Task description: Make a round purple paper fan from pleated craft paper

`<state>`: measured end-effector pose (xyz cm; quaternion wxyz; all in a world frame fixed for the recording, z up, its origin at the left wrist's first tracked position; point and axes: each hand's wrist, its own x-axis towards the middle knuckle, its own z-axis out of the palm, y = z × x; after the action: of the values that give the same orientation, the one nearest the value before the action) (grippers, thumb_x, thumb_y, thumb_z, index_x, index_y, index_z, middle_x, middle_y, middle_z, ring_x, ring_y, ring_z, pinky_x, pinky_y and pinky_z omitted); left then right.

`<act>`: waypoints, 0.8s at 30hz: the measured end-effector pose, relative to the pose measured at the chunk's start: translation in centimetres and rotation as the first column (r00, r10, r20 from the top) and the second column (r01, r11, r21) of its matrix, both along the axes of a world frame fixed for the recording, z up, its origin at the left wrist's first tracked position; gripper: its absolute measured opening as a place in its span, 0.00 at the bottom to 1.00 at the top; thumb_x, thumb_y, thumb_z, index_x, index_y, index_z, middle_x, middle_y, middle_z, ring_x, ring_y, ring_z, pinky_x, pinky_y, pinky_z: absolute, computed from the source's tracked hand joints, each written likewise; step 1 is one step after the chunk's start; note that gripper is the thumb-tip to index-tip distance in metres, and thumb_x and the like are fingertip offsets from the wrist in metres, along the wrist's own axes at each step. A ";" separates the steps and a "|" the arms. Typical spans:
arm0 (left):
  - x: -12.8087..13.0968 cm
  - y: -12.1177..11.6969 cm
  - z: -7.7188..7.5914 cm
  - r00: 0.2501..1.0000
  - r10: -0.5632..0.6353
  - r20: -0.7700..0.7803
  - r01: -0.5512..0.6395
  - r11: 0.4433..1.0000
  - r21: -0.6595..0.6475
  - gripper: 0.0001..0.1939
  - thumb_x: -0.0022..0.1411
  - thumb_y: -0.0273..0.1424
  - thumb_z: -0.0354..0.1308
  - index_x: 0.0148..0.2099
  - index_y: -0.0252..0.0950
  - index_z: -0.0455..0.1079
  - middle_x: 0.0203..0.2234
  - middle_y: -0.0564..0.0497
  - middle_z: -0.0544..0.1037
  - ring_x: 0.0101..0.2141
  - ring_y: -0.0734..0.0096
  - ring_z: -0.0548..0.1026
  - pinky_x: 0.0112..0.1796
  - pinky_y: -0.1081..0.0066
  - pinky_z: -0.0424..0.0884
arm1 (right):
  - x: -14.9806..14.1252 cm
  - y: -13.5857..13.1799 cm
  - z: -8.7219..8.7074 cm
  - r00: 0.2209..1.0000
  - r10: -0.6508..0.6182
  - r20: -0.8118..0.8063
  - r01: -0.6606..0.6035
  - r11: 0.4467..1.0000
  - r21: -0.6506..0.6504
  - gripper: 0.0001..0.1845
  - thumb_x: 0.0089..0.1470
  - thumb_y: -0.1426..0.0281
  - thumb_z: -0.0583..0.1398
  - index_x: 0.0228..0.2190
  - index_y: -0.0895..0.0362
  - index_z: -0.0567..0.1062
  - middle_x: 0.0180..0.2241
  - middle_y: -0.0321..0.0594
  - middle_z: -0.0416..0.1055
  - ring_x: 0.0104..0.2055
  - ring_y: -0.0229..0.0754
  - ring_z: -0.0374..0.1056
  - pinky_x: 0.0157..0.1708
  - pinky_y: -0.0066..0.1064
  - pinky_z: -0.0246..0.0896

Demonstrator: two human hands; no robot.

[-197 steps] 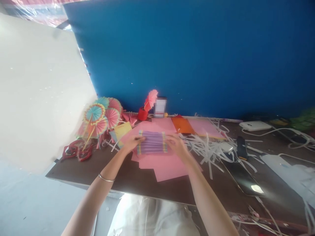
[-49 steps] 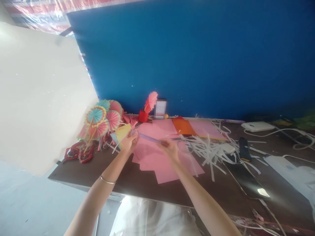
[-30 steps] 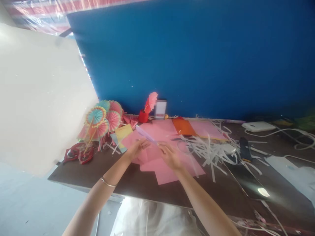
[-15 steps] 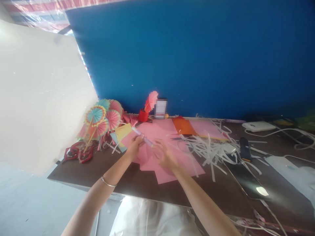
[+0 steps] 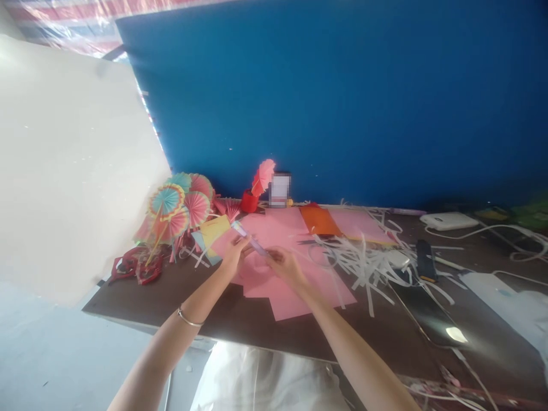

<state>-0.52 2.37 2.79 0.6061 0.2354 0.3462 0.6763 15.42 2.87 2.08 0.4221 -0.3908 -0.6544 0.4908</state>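
A slim lavender tube (image 5: 257, 245) with a paler upper end is held slantwise above the pink paper sheets (image 5: 299, 285). My left hand (image 5: 234, 251) has its fingers closed round the tube's upper part. At the lower right end of the tube, my right hand (image 5: 282, 265) pinches with its fingers together. The tube's fine details are too blurred to tell. Beneath both hands the pink sheets overlap on the dark table (image 5: 205, 317).
Folded paper fans (image 5: 166, 202) and red-handled scissors (image 5: 139, 267) lie at left. A red holder (image 5: 249, 201) stands behind, beside a phone (image 5: 280, 189). White paper strips (image 5: 363, 262), an orange sheet (image 5: 319, 220) and a dark tablet-like device (image 5: 428, 317) are to the right.
My right hand, blurred with fingers spread just off the tube's lower end, has closed onto that end. The left hand keeps its hold, shifting very little.
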 end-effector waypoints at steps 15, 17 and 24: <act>-1.8 1.1 -0.3 0.990 0.136 0.046 -0.137 0.990 0.023 0.12 0.45 0.30 0.66 0.33 0.34 0.69 0.31 0.50 0.78 0.38 0.68 0.76 0.46 0.68 0.67 | 0.9 -0.7 2.0 0.993 0.118 0.014 -0.116 0.989 -0.088 0.21 0.45 0.60 0.61 0.40 0.58 0.73 0.39 0.46 0.72 0.31 0.40 0.68 0.23 0.27 0.63; -1.7 1.0 -0.2 0.990 0.133 0.045 -0.134 0.991 0.024 0.12 0.45 0.30 0.66 0.33 0.34 0.69 0.30 0.51 0.78 0.38 0.68 0.76 0.45 0.68 0.67 | 1.0 -0.7 1.9 0.994 0.112 0.003 -0.111 0.989 -0.096 0.21 0.45 0.60 0.61 0.41 0.58 0.73 0.40 0.46 0.72 0.31 0.39 0.68 0.20 0.25 0.60; -1.3 0.7 0.2 0.992 0.126 0.022 -0.126 0.992 0.017 0.13 0.45 0.30 0.66 0.34 0.34 0.68 0.32 0.49 0.78 0.41 0.65 0.76 0.46 0.66 0.67 | 0.6 -0.6 1.3 0.997 0.046 0.060 -0.041 0.996 -0.085 0.16 0.45 0.66 0.60 0.38 0.58 0.74 0.35 0.43 0.73 0.29 0.39 0.67 0.19 0.24 0.59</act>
<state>-1.81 3.06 3.00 0.5637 0.2117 0.3477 0.7187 16.02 2.23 3.42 0.3743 -0.4086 -0.6545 0.5144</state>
